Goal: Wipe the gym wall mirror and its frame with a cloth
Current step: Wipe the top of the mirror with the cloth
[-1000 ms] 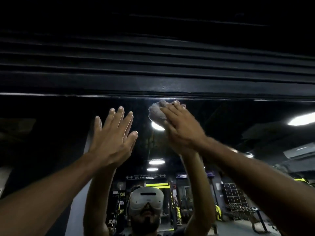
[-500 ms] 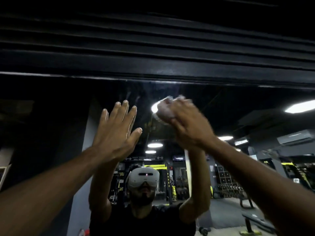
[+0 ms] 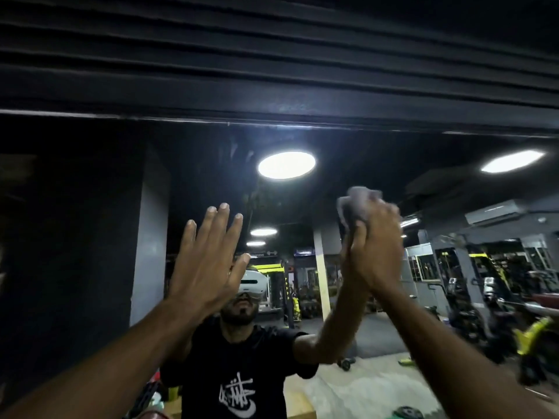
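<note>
The right hand (image 3: 376, 249) grips a bunched cloth (image 3: 355, 207) against the mirror (image 3: 90, 237); the left hand (image 3: 208, 264) is spread flat, fingers straight.

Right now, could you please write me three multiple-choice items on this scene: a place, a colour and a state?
1. Where is the cloth? A) on the floor B) in the right hand, below and right of the round light reflection C) in a pocket
2. What colour is the mirror frame? A) white B) yellow C) black
3. How is the left hand? A) fisted B) open, fingers straight C) gripping a bottle

B: the right hand holds it bunched against the glass. C: the band above the glass is black. B: its fingers are spread, holding nothing.
</note>
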`<state>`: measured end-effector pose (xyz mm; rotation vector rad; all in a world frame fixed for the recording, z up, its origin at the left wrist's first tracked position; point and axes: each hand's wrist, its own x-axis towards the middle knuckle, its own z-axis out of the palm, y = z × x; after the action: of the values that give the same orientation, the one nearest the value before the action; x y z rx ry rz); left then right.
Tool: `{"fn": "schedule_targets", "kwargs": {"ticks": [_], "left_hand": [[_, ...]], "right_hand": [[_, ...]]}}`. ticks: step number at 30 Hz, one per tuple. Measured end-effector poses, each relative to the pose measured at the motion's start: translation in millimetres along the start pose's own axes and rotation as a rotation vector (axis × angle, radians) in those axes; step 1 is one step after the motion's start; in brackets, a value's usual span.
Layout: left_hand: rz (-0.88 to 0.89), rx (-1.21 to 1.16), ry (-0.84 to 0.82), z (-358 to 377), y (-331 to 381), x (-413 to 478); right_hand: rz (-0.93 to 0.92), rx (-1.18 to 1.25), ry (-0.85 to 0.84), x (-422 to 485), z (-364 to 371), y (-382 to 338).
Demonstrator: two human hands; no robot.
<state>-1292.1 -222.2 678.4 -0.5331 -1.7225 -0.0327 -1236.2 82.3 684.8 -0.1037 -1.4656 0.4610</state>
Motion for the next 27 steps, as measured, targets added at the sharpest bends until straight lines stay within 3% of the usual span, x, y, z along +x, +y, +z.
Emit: {"fn": "schedule_targets", "kwargs": {"ticks": [1, 2, 3, 6, 7, 8, 9, 12, 13, 14, 18, 20, 21, 23, 25, 26, 27], "left_hand": [[0.008, 0.002, -0.008, -0.3, -2.6, -4.2], [0.019, 0.001, -0.012, -1.0, -4.1, -4.7], [0.025, -0.004, -0.018, -1.9, -5.6, -7.5], [0.044, -0.023, -0.009, -3.4, -7.4, -10.9], [0.05, -0.026, -0.008, -5.0, -8.9, -11.2], [0.045, -0.037, -0.008, -6.9, -12.3, -11.5], [0.029, -0.062, -0.004, -8.9, -17.3, -10.2], [-0.017, -0.07, 0.016, -17.8, -38.6, -1.7], [-0.029, -0.046, 0.024, -20.6, -46.8, 4.7], [-0.04, -0.026, 0.031, -24.2, -54.6, 13.0], [-0.173, 0.048, 0.098, -44.7, -83.4, 51.8], [-0.177, 0.1, 0.092, -52.3, -95.2, 62.2], [-0.168, 0.109, 0.083, -53.7, -101.3, 65.0], [-0.166, 0.111, 0.073, -54.6, -109.7, 66.6], [-0.169, 0.11, 0.094, -54.7, -115.2, 67.0], [-0.157, 0.105, 0.105, -55.3, -118.0, 68.2], [-0.142, 0.094, 0.11, -55.9, -119.8, 68.8]], "right_hand": [[0.174, -0.035, 0.079, -12.4, 3.7, -10.5], [0.219, -0.071, 0.101, -29.2, 11.2, -24.8], [0.126, -0.085, 0.053, -53.5, 18.5, -40.0], [-0.475, -0.043, -0.246, -104.0, 20.0, -61.6], [-0.597, -0.046, -0.304, -95.5, 15.2, -53.1], [-0.6, -0.048, -0.319, -81.1, 13.1, -42.7], [-0.487, -0.048, -0.291, -64.3, 13.0, -36.7], [0.149, -0.04, -0.009, -24.3, 21.4, -58.6], [0.21, -0.088, 0.038, -22.7, 30.8, -83.2], [0.143, -0.121, 0.033, -25.2, 40.9, -106.4], [-0.593, -0.06, -0.273, -33.5, 53.1, -148.3], [-0.686, -0.037, -0.322, 1.3, 45.7, -133.0], [-0.596, -0.019, -0.265, 22.3, 45.2, -126.5], [-0.213, 0.019, -0.056, 62.7, 43.9, -121.1], [0.076, -0.084, 0.099, 69.1, 54.5, -150.0], [0.07, -0.094, 0.117, 60.8, 65.3, -170.5], [-0.06, -0.052, 0.083, 45.6, 76.7, -187.8]]}}
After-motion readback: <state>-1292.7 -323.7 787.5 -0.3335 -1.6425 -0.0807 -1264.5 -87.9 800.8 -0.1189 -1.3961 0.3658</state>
